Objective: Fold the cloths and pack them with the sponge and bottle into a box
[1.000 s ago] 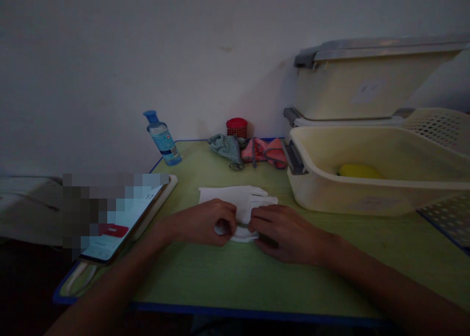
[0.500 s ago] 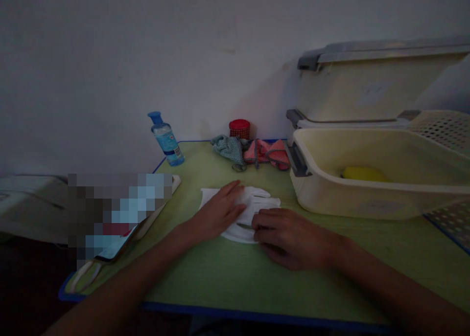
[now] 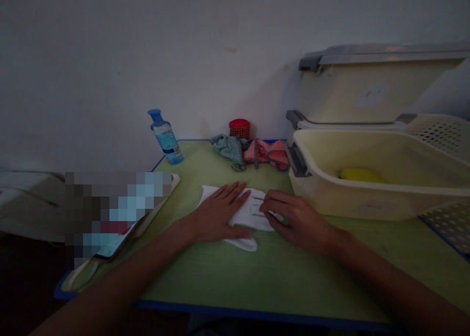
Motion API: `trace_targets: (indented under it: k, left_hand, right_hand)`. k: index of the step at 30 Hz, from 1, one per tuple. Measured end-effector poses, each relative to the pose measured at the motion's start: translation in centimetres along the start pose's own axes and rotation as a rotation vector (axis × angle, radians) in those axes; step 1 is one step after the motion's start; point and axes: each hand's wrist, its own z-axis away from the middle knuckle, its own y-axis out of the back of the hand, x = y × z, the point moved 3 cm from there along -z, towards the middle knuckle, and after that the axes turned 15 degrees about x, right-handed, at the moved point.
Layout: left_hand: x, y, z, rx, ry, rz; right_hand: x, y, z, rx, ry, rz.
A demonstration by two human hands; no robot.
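- Along the near part of the pale green, blue-edged bench (image 3: pixel 264 282), a flat white fabric glove (image 3: pixel 245 217) is lying beneath and between the hands, its thumb sticking out toward the person; that loose piece could be folding under if the cloth slips.
- Over the glove's palm, the left hand (image 3: pixel 216 216) is resting spread, its grip standing open; uneven pressure could be causing wrinkles.
- At the glove's finger ends, the right hand (image 3: pixel 292 218) is holding its fingers curled and touching the fabric; whether its grip is pinching, I cannot tell. A hard tug could be twisting those narrow fingers.
- Beside the left forearm, a phone with a lit, partly blurred-out screen (image 3: pixel 117 242) is leaning; a stray elbow could be knocking it.
- Past the right hand, a cream plastic tub with a grey handle (image 3: pixel 341 201) is standing near; a wide swing could be bumping it.
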Motion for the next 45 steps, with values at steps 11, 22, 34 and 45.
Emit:
trace_targets:
  k: [11, 22, 34, 45]
  left_hand:
    - [-0.4, 0.3, 0.2, -0.07, -0.075, 0.018]
    - [-0.8, 0.4, 0.4, -0.08, -0.115, 0.082]
    - [1.0, 1.0, 0.1, -0.023, -0.173, 0.19]
    - [1.1, 0.7, 0.0, -0.038, -0.169, 0.144]
  right_hand:
    - [0.1, -0.1, 0.0, -0.37, 0.032, -0.11]
    - [0.3, 0.6, -0.3, -0.314, -0.034, -0.175]
    - [0.7, 1.3, 0.3, -0.397, -0.007, 0.042]
    - [0.4, 2.1, -0.1, -0.339, 0.033, -0.055]
